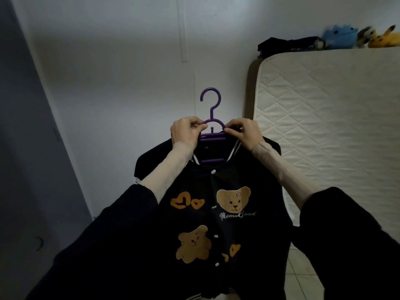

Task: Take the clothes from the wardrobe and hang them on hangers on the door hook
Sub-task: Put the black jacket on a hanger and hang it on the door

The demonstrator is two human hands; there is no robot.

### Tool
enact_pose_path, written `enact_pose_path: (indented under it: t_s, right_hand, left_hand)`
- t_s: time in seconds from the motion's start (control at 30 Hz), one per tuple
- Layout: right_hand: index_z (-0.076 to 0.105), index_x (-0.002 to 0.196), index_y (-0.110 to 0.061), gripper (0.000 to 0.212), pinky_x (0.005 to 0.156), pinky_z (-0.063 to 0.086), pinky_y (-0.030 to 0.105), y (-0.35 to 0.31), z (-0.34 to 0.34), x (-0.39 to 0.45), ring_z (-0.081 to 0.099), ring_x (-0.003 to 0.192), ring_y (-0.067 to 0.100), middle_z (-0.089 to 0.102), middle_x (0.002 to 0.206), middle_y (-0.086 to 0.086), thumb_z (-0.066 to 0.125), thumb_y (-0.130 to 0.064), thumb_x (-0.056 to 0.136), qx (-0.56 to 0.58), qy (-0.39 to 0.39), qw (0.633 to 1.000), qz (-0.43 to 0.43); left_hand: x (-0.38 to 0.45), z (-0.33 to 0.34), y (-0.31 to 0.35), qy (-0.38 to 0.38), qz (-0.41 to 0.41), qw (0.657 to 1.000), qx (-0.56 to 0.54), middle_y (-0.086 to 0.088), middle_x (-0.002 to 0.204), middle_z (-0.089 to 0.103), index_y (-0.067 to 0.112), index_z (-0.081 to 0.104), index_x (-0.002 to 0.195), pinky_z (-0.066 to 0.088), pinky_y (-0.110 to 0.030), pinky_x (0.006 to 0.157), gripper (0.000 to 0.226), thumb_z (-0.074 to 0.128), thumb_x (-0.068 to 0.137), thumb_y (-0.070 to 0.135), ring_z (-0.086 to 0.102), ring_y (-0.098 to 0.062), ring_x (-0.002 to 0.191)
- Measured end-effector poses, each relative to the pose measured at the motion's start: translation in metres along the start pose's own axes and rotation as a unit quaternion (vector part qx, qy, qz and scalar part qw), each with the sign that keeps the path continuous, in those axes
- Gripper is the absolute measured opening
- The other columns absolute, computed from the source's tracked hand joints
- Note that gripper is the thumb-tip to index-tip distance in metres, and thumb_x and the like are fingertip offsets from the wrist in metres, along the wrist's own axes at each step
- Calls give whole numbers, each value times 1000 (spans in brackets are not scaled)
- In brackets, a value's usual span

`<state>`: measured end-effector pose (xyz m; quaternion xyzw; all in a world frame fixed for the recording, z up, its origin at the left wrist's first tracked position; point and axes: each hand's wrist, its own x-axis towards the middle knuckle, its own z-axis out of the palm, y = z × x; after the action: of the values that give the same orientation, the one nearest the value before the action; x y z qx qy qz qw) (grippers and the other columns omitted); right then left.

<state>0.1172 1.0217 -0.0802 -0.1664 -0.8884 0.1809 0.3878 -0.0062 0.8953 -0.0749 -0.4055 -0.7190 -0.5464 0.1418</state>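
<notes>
A dark jacket point(216, 213) hangs in the middle of the view on a purple hanger point(212, 126), held up in the air in front of the person. Its front faces the camera, fastened by white snap buttons, with tan bear patches, orange hearts and a line of white script on the chest. The striped collar sits around the hanger's lower bars, and the hanger's hook stands upright above it, free against the pale wall point(119, 72).

To the right, just beside the jacket, a quilted cream mattress point(324, 115) stands on its edge against the wall. On its top edge lie a bundle of dark clothes point(287, 43), a blue plush toy point(339, 36) and a yellow plush toy point(383, 37). A grey-blue panel point(26, 137) fills the left side. A patch of tiled floor point(303, 278) shows at the lower right.

The left hand point(187, 132) is curled around the left shoulder of the hanger, thumb and fingers pinching it near the neck. The right hand point(243, 132) pinches the right shoulder of the hanger where the collar meets it. Both forearms reach out from dark sleeves pushed back.
</notes>
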Motion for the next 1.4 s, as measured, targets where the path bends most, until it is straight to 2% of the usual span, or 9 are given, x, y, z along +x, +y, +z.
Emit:
enact_pose_path:
  t_s: [0.17, 0.3, 0.47, 0.63, 0.73, 0.83, 1.13, 1.27, 1.4]
  right_hand:
    - [62, 99, -7, 18, 81, 39, 32, -10, 11, 0, 52, 89, 19, 62, 99, 13, 54, -20, 91, -31, -2, 999, -11]
    - [59, 103, -11, 19, 90, 36, 42, -24, 19, -3, 50, 100, 23, 59, 104, 9, 48, -24, 93, -41, 25, 999, 11]
    - [60, 99, -14, 18, 88, 36, 41, -40, 13, -13, 51, 97, 21, 57, 96, 5, 53, -28, 91, 8, 26, 1000, -15]
    - [58, 95, -18, 14, 87, 40, 45, -60, 8, -26, 46, 88, 14, 51, 87, -3, 53, -31, 91, 30, 55, 997, -39]
    - [57, 100, -19, 17, 84, 35, 39, -78, 2, -38, 45, 90, 15, 49, 88, -3, 49, -32, 92, 24, 72, 996, -56]
    - [55, 109, -22, 19, 83, 25, 32, -104, -3, -57, 39, 94, 10, 47, 92, -5, 45, -30, 94, 28, 59, 995, -73]
    - [55, 114, -23, 22, 83, 22, 32, -172, 6, -108, 44, 102, 18, 49, 96, 0, 43, -29, 96, 42, 29, 988, -145]
    - [55, 114, -22, 23, 83, 22, 32, -209, 15, -120, 44, 102, 19, 52, 100, 4, 43, -28, 96, 66, 14, 983, -169]
    - [56, 112, -23, 22, 83, 21, 31, -257, 30, -132, 44, 101, 18, 53, 99, 3, 43, -29, 95, 102, 5, 976, -194]
  left_hand:
    - [1, -12, -4, -10, -12, 998, -53, -3, 75, 66, 8, 74, 86, 47, -21, 73, 16, 75, 75, 19, 56, -11, 69]
    - [2, -23, -1, 0, -26, 996, -85, -1, 74, 64, 6, 73, 87, 45, -11, 67, 15, 75, 74, 15, 56, -9, 68]
    - [-10, -41, 6, 16, -29, 995, -94, 0, 74, 64, 5, 73, 86, 42, 0, 59, 15, 75, 74, 13, 55, -4, 65]
    - [-32, -61, 25, 40, -27, 995, -85, 0, 75, 65, 5, 74, 87, 45, -6, 65, 15, 75, 73, 12, 58, -7, 68]
    - [-47, -78, 37, 73, -17, 996, -48, 3, 75, 66, 10, 74, 86, 45, -11, 68, 15, 76, 74, 17, 59, -8, 71]
    - [-69, -96, 44, 107, -15, 994, -15, 5, 77, 68, 16, 74, 86, 51, -20, 73, 11, 74, 75, 21, 62, -8, 74]
    - [-149, -172, 42, 128, -20, 991, 37, 6, 89, 69, 18, 70, 86, 48, -26, 82, 8, 70, 79, 22, 61, -14, 93]
    - [-182, -215, 40, 131, -24, 987, 90, 5, 89, 65, 16, 67, 87, 42, -11, 73, 6, 66, 82, 19, 58, -10, 88]
    - [-204, -265, 37, 173, -22, 972, 157, 7, 84, 63, 23, 62, 83, 42, -22, 75, 3, 65, 82, 24, 57, -12, 84]
